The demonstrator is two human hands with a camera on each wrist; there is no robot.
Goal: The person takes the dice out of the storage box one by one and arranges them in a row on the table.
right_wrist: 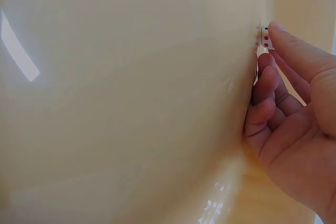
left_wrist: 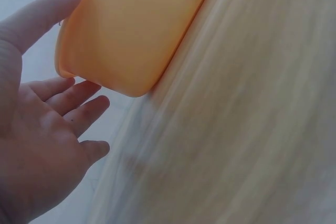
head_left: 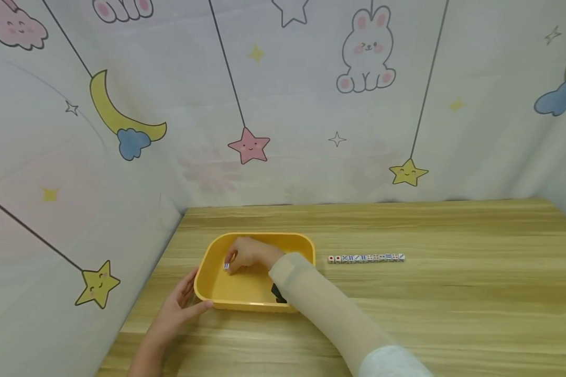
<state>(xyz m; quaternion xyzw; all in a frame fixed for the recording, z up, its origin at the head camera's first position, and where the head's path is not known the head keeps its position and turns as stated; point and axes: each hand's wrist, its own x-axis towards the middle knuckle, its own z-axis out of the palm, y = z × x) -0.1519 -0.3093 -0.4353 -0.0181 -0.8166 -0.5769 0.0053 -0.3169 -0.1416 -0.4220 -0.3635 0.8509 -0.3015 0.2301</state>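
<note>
My right hand point(head_left: 245, 253) reaches into the yellow plastic bin point(head_left: 254, 305), low over its floor near the left end. Between thumb and fingertips it pinches a small white die point(right_wrist: 266, 38), which shows red dots in the right wrist view and blue ones in the head view. The die is right at the bin's floor. At the bin's left front corner, my left hand point(head_left: 172, 309) rests its thumb on the rim. Its other fingers point(left_wrist: 86, 114) are extended along the outer left side, with some fingertips at the rim.
Right of the bin, several white dice point(head_left: 366, 258) with red and blue dots stand in a straight row on the wood-grain table point(head_left: 429, 314). A black object point(head_left: 278, 294) shows under my right wrist. A patterned cloth point(head_left: 306, 104) hangs behind and to the left.
</note>
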